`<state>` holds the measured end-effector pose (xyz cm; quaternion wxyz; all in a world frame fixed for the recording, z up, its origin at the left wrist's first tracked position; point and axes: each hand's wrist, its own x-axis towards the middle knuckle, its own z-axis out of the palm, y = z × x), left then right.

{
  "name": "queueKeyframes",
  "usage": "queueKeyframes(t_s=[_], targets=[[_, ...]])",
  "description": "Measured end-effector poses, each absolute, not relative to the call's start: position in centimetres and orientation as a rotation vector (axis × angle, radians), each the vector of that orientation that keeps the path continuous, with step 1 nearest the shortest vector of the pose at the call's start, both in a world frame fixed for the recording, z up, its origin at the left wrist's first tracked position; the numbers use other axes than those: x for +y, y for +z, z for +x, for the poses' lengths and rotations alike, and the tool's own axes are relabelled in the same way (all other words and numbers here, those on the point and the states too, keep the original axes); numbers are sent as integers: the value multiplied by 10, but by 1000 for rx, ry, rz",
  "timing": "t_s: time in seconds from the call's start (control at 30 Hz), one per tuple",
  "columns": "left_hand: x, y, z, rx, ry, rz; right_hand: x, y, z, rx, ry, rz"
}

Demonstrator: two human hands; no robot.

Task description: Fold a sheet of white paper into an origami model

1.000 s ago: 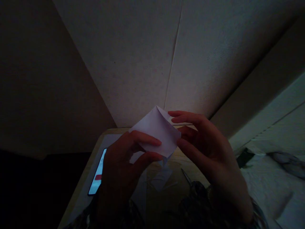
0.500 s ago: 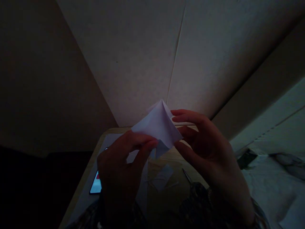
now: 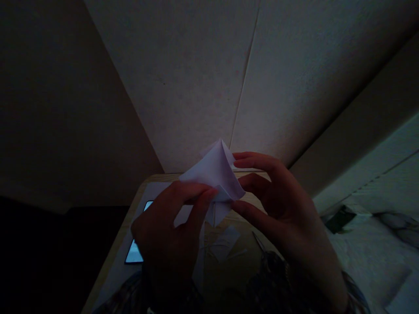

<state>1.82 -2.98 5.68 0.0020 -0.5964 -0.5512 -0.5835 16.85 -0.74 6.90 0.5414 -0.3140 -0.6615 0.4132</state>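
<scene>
A folded piece of white paper [image 3: 216, 172] is held up in dim light above a small wooden table [image 3: 229, 257]. My left hand [image 3: 166, 231] pinches the paper's lower left edge between thumb and fingers. My right hand [image 3: 278, 205] holds the right side, thumb under the lower corner and fingers curled along the upper edge. The paper comes to a point at the top, and a small flap hangs below the pinch.
A lit phone [image 3: 135, 250] lies on a pale sheet at the table's left side. Paper scraps [image 3: 225, 242] and what look like scissors [image 3: 258, 242] lie on the table under my hands. A bed with pale bedding [image 3: 369, 244] is to the right, walls close behind.
My left fingers have closed into a tighter pinch on the paper's lower edge. The paper has tilted up, its tip now higher. My left hand now covers more of the phone.
</scene>
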Motion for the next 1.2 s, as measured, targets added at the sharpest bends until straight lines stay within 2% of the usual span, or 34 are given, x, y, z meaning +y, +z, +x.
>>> queueKeyframes(t_s=[0.1, 0.33, 0.57, 0.77, 1.2], targets=[[-28, 57, 17, -1702, -1951, -1935, -5, 68, 167, -1539, 959, -754], [-27, 63, 10, -1808, -2484, -2118, -4, 67, 165, -1471, 946, -787], [-29, 66, -1, -1889, -2579, -2138, -5, 68, 165, -1442, 951, -807], [-25, 62, 1, -1760, -2816, -2149, -4, 69, 165, -1463, 923, -794], [-27, 65, 1, -2015, -2866, -2050, -4, 67, 165, -1416, 1000, -757]])
